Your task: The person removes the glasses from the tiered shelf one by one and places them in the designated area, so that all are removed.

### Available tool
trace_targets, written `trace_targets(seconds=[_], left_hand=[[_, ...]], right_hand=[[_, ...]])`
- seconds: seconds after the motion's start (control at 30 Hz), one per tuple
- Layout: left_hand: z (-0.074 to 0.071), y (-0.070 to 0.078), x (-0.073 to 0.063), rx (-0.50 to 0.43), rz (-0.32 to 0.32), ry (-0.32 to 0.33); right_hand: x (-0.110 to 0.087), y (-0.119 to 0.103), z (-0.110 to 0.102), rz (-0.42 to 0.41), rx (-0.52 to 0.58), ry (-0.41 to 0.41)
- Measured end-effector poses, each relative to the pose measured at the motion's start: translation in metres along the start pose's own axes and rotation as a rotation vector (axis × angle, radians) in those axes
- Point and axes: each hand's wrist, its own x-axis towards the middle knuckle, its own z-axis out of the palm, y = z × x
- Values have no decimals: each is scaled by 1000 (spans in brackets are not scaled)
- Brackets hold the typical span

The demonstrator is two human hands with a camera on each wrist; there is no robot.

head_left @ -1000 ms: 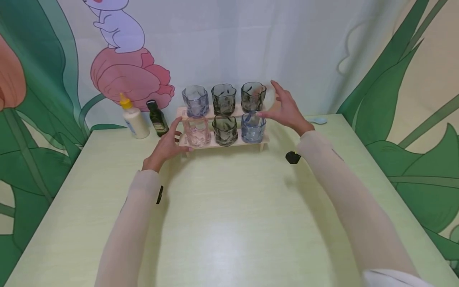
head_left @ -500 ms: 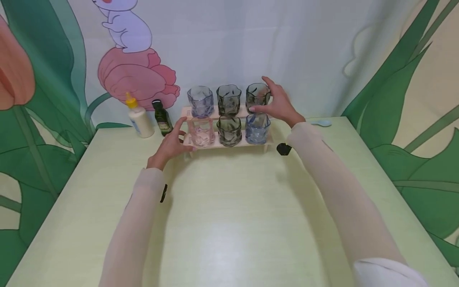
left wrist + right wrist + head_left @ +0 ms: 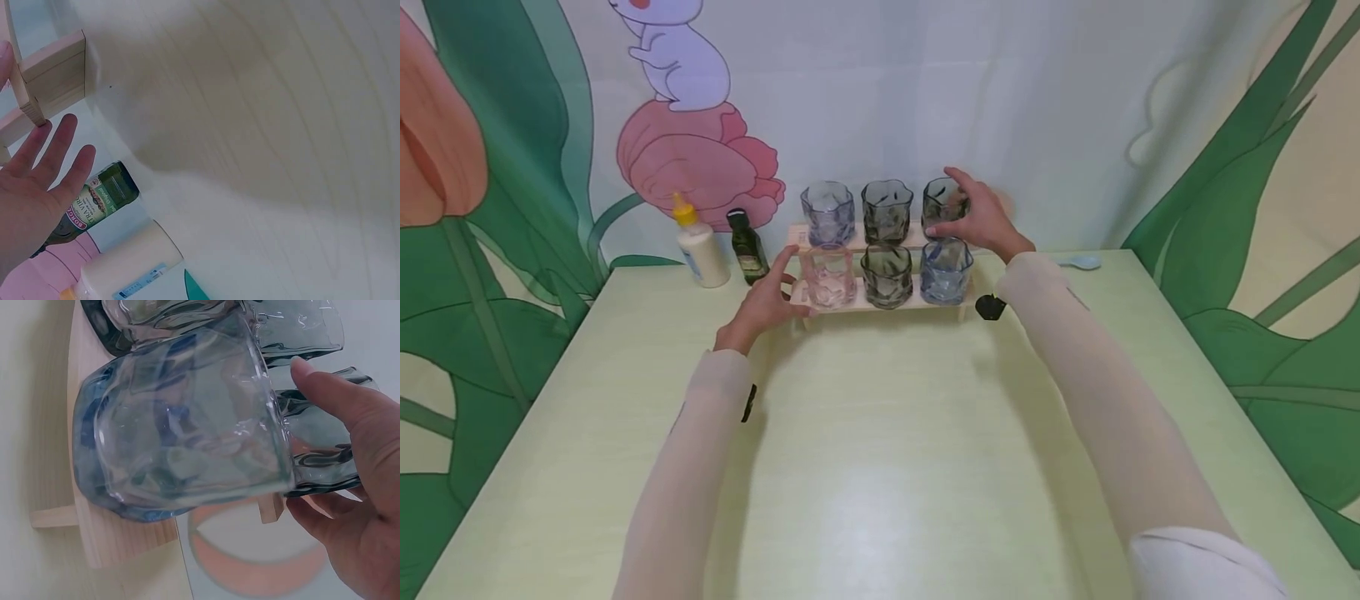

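Observation:
A two-tier wooden rack [image 3: 917,302] bears wavy-sided glasses in two rows. In front stand a pink glass [image 3: 830,282], a grey-green glass [image 3: 887,283] and a blue glass [image 3: 946,279]. Behind them are a pale purple glass [image 3: 827,218] and two smoky grey ones. With thumb and fingers my left hand [image 3: 765,302] holds the rack's left end; the left wrist view shows fingertips at the board's corner. My right hand [image 3: 988,221] grips the back right grey glass [image 3: 322,440], thumb on one side, fingers on the other. That glass is partly hidden behind the blue one in the right wrist view.
Left of the rack stand a dark green bottle [image 3: 748,250] and a cream squeeze bottle [image 3: 702,254] with a yellow nozzle, both near the left hand. A pale blue spoon [image 3: 1082,262] lies to the right. A printed curtain [image 3: 1060,125] hangs right behind.
My right hand has moved left onto the back right grey glass and closed round it. The left hand stays at the rack's end. The whole view has shifted slightly.

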Motion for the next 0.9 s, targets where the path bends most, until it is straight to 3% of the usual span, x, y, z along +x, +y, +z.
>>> trace_targets(seconds=[0.67,0.9], left_hand=[[-2,4,-2,21,-17,10],[-3,4,-4,43,-25,11]], right_hand=[[9,6,2,22,21,9],[7,4,6,19,41,58]])
